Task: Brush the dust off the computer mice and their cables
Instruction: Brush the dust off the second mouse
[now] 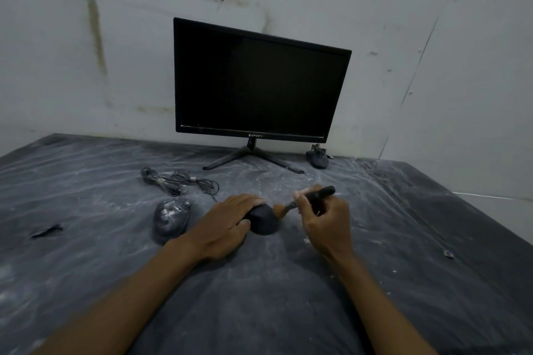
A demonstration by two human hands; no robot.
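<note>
Hidden: our left hand [227, 225] covers much of the matte black mouse [264, 222] it grips, frame centre.
Brush: our right hand [324, 217] grips the brush [313, 197]; blurred bristles touch the mouse.
Cable: tangled cable [176, 180], centre left, beside a dusty second mouse [171, 219].

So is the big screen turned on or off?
It looks off: the monitor screen is dark all over, with no picture or glow showing anywhere.
</note>
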